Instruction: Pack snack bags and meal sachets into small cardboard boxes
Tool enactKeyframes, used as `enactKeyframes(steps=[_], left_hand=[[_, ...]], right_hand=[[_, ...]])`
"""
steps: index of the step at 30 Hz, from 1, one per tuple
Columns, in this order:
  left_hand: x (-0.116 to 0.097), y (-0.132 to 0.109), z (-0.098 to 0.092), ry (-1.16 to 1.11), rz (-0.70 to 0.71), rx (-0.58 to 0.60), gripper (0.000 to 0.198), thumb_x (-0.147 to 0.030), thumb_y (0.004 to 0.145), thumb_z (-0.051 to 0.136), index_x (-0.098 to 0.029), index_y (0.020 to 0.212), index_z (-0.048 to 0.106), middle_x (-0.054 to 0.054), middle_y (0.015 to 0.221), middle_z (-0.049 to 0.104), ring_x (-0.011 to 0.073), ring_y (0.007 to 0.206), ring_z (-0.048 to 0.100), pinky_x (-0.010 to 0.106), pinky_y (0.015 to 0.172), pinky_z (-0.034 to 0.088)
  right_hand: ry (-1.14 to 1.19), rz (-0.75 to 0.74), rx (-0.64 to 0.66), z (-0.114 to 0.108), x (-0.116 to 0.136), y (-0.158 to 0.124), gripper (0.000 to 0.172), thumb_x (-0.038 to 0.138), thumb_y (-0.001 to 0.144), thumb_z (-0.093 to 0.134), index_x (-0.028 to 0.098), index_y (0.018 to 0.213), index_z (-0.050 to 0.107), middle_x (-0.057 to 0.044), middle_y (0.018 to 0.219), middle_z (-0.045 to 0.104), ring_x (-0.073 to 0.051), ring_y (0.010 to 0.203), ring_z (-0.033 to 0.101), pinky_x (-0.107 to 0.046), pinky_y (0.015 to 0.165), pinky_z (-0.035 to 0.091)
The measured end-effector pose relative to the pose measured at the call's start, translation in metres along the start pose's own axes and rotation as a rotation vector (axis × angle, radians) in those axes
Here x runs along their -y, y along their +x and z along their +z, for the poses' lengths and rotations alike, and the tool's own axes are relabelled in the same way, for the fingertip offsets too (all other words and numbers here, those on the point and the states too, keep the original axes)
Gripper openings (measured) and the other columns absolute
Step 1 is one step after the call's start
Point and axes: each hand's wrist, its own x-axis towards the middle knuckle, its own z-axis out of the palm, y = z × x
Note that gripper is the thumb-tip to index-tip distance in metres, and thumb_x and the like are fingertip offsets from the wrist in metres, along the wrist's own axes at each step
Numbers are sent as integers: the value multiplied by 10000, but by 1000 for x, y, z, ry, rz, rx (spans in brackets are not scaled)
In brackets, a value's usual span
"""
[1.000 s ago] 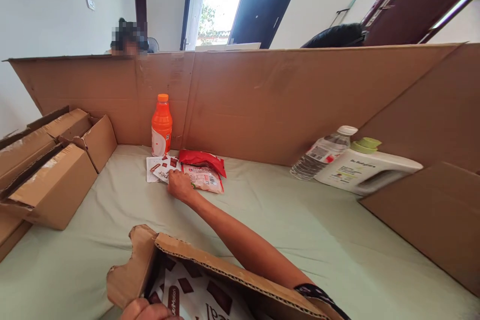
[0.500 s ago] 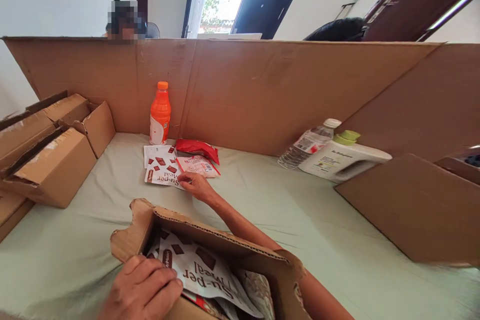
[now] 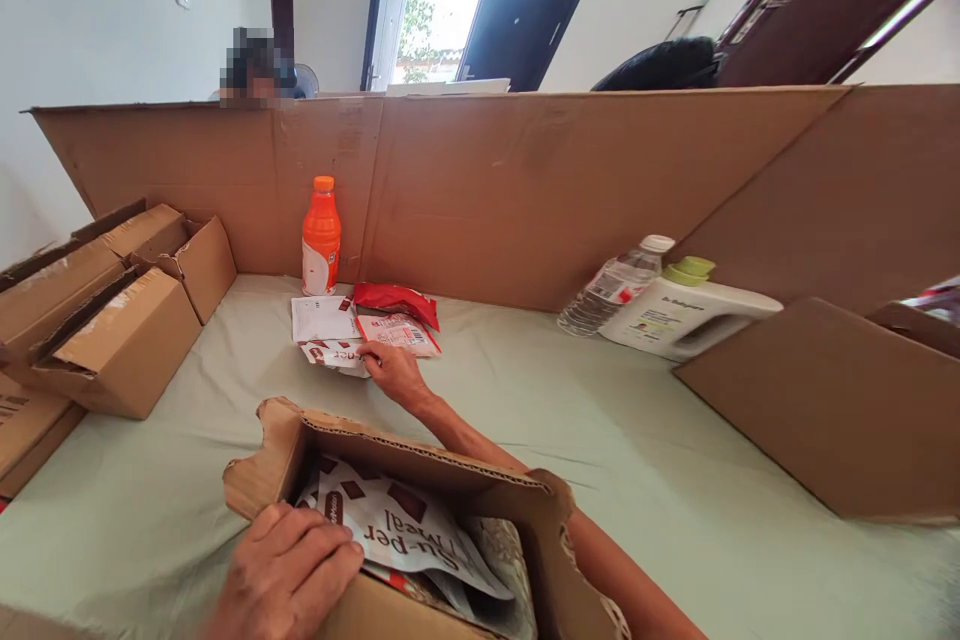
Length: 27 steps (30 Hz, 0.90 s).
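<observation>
Left hand (image 3: 289, 570): fingers lying together, pressing on the near rim of the box (image 3: 390, 448)
Sachet (image 3: 334, 355): lying flat half a second ago, now curling upward in front of the orange bottle (image 3: 321, 237), so it is coming free
Right hand (image 3: 394, 372): pinching the sachet's right edge
Packet (image 3: 409, 532): sitting in the box, reading "Su-per Meal"; the sachet's print is folding out of sight

Daylight enters through the open doorway (image 3: 442, 5) behind the cardboard wall (image 3: 540, 190) and overexposes it, whereas the surface (image 3: 675, 490) in front of the wall is evenly, softly lit with faint shadows, wide-angle stretching bends the wall's ends, and the left hand (image 3: 289, 575) renders slightly soft.
</observation>
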Motion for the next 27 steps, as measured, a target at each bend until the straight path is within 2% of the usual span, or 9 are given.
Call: enactKeyframes(steps=[2, 6, 9, 11, 15, 19, 21, 23, 27], left_hand=[[-4, 4, -6, -37, -35, 32, 500, -219, 790, 521, -123, 1277, 573, 145, 1065, 744, 290, 952, 657, 430, 808, 508], [-14, 18, -22, -85, -134, 63, 619, -117, 606, 558, -148, 1222, 599, 125, 1081, 745, 290, 965, 664, 457, 867, 510], [-18, 25, -31, -91, -131, 115, 644, -80, 569, 554, -146, 1208, 604, 118, 1102, 749, 288, 971, 670, 457, 869, 519], [-19, 25, -34, -91, -124, 118, 649, -72, 571, 550, -144, 1214, 602, 121, 1109, 751, 290, 975, 671, 458, 861, 522], [-19, 23, -35, -93, -122, 121, 672, -59, 561, 537, -144, 1225, 599, 123, 1116, 749, 294, 994, 670, 464, 871, 517], [-16, 26, -33, -100, -116, 112, 635, -58, 580, 548, -140, 1208, 602, 122, 1100, 750, 291, 964, 670, 450, 838, 514], [-15, 29, -32, -101, -101, 98, 573, -76, 616, 562, -130, 1185, 613, 125, 1081, 751, 289, 939, 669, 441, 814, 512], [-14, 30, -32, -100, -94, 89, 531, -91, 645, 569, -126, 1172, 619, 126, 1070, 750, 286, 929, 666, 437, 812, 513], [-15, 28, -32, -109, -112, 125, 551, -103, 650, 579, -146, 1198, 605, 127, 1089, 741, 292, 949, 659, 444, 834, 517]], right_hand=[[71, 5, -35, -9, -5, -10, 363, 156, 892, 457, 204, 1091, 757, -67, 1021, 787, -236, 967, 697, -336, 904, 491], [249, 12, -92, -24, -12, -26, 284, 157, 812, 485, 188, 902, 753, -29, 802, 749, -196, 770, 655, -306, 774, 505], [408, 29, -150, -38, -19, -35, 225, 175, 766, 478, 185, 799, 701, -6, 713, 697, -167, 678, 609, -284, 681, 505], [507, 40, -190, -52, -22, -44, 191, 222, 766, 488, 184, 797, 673, 2, 699, 675, -154, 645, 592, -279, 637, 507], [733, 44, -284, -100, -16, -76, 173, 334, 781, 598, 200, 873, 658, 13, 742, 681, -137, 620, 597, -287, 611, 534], [1027, -8, -381, -156, 11, -119, 189, 346, 747, 796, 251, 864, 682, 22, 750, 704, -153, 608, 627, -308, 577, 544], [1031, -70, -395, -173, 25, -139, 190, 372, 753, 839, 259, 812, 698, 16, 732, 712, -150, 574, 624, -287, 525, 519], [996, -129, -362, -180, 35, -155, 204, 418, 768, 845, 260, 777, 717, 13, 684, 703, -136, 511, 593, -264, 461, 490], [754, -226, -232, -172, 47, -175, 267, 504, 873, 725, 251, 790, 737, -2, 629, 677, -142, 479, 576, -249, 411, 485]])
